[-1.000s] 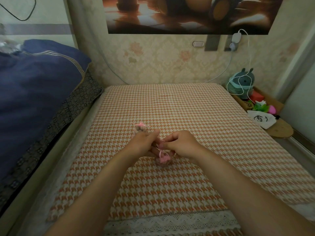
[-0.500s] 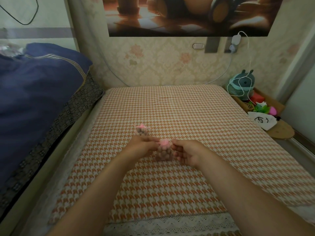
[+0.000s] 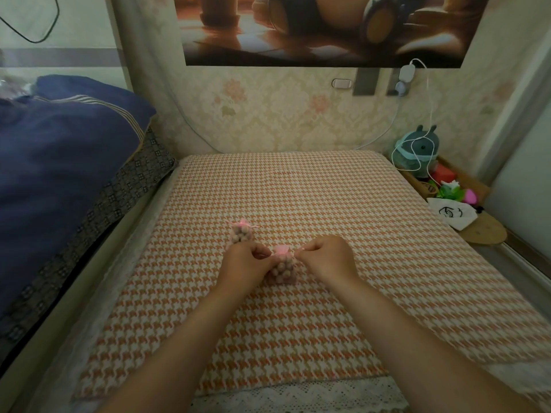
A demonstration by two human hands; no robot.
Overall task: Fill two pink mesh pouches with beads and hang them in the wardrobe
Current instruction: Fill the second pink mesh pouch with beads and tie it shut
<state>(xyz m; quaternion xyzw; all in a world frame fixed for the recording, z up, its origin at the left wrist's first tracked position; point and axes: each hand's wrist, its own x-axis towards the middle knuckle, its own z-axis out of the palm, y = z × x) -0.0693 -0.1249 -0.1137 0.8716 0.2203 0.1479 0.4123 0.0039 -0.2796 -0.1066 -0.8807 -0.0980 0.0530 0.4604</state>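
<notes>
Two pink mesh pouches filled with brownish beads stand on the houndstooth cloth (image 3: 328,204). The nearer pouch (image 3: 283,268) sits upright between my hands, its neck gathered into a pink ruffle. My left hand (image 3: 246,263) pinches the pink drawstring on the pouch's left side. My right hand (image 3: 326,259) pinches the other string end, drawn out to the right. The farther pouch (image 3: 242,232) stands tied just beyond my left hand, untouched.
A dark blue quilt (image 3: 59,162) is piled at the left. At the right edge a wooden shelf (image 3: 483,231) holds a teal plush toy (image 3: 419,155), a white pouch and small colourful items. A white charger cable hangs from the wall socket (image 3: 401,84).
My hands have drawn apart, pulling the strings sideways. The nearer pouch now stands upright with its neck cinched; a second ago it lay low under my fingers.
</notes>
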